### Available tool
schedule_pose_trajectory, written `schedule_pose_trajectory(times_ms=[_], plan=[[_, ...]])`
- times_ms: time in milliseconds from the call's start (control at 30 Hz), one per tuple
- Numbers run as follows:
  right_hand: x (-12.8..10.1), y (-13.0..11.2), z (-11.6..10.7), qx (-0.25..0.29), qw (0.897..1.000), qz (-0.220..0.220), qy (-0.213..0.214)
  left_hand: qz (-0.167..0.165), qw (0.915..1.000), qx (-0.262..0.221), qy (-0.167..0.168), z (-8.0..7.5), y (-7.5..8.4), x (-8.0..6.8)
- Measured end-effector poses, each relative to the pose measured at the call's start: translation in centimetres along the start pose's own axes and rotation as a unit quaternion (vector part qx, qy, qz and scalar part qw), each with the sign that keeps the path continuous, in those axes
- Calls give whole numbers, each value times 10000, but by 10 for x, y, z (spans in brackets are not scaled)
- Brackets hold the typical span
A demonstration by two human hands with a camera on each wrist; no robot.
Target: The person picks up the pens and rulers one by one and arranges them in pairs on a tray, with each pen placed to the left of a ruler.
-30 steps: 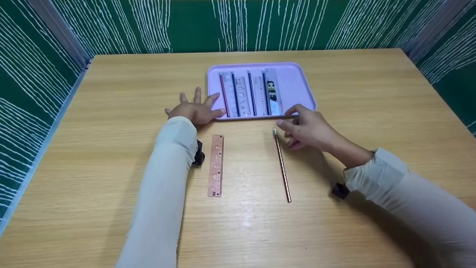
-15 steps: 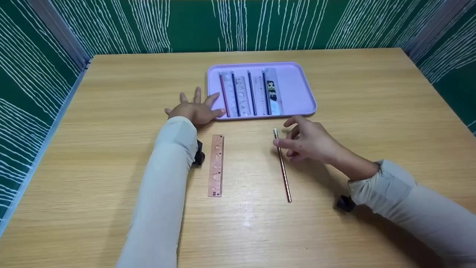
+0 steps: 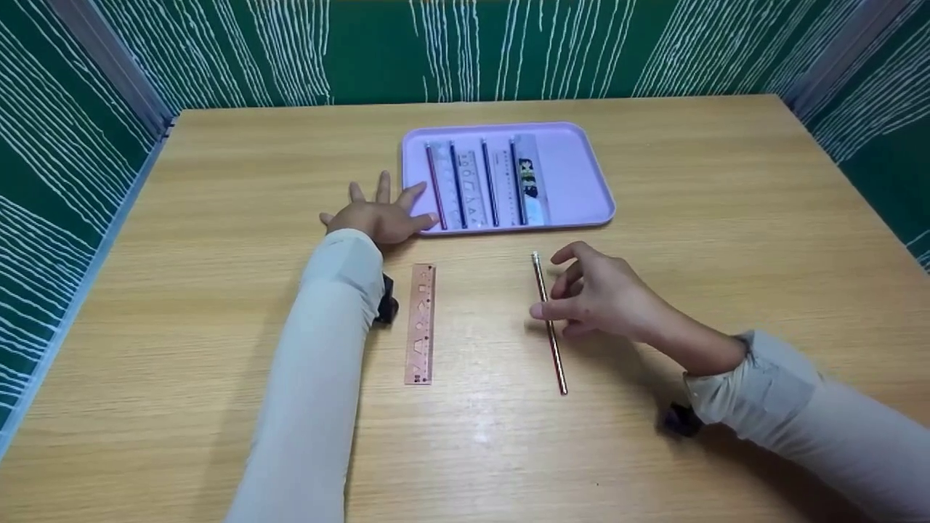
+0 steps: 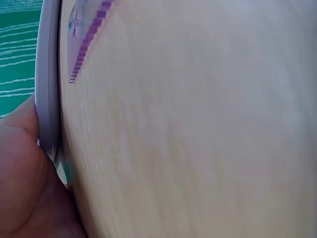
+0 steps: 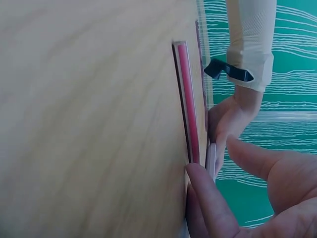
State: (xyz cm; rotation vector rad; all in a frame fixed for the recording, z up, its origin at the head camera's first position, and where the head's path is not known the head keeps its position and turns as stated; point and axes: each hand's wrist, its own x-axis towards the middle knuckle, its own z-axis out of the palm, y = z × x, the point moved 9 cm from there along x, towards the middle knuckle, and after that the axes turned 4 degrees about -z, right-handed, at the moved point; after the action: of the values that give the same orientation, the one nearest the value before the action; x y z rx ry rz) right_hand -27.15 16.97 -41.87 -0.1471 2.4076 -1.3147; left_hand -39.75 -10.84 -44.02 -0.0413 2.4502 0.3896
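A thin reddish pencil (image 3: 557, 359) lies lengthwise on the wooden table (image 3: 218, 181), in front of a lilac tray (image 3: 574, 174). My right hand (image 3: 559, 290) hovers over its middle with loosely curled fingers. The thumb tip touches the shaft and the index finger is raised. In the right wrist view one fingertip (image 5: 205, 198) meets the red pencil (image 5: 185, 99) while the other digit stands apart. My left hand (image 3: 378, 214) lies flat with spread fingers, against the tray's front left corner (image 4: 48, 89). A copper stencil ruler (image 3: 421, 323) lies beside the left forearm.
The tray holds several pencils (image 3: 455, 185) alternating with rulers (image 3: 529, 181); its right part is bare. Green patterned walls (image 3: 65, 145) close in the table on three sides. A black wrist strap (image 3: 679, 420) sits on the right sleeve.
My right hand has drawn back from the tray's front edge along the pencil toward its middle. The pencil, the ruler and the left hand have stayed put.
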Motion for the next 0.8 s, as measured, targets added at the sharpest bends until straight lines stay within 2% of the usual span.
schedule_pose_trajectory(times_ms=[67, 200, 433, 600, 700, 800], plan=[[-2, 0, 2, 0, 10000, -26, 1, -5, 10000, 7, -1, 0, 0, 0], [-6, -2, 5, -346, 9991, -261, 44, 4, 10000, 1, -18, 0, 1, 0], [-11, -12, 8, -1493, 9847, -854, 281, 8, 10000, 13, 20, 0, 0, 1], [-13, -16, 12, -1787, 9783, -998, 309, 28, 10000, 5, 7, 0, 0, 1], [-14, -17, 14, -1840, 9780, -948, 259, 18, 10000, -43, 38, 0, 0, 0], [-14, -12, 14, -1409, 9879, -645, 28, 17, 10000, -68, 57, -1, 0, -1]])
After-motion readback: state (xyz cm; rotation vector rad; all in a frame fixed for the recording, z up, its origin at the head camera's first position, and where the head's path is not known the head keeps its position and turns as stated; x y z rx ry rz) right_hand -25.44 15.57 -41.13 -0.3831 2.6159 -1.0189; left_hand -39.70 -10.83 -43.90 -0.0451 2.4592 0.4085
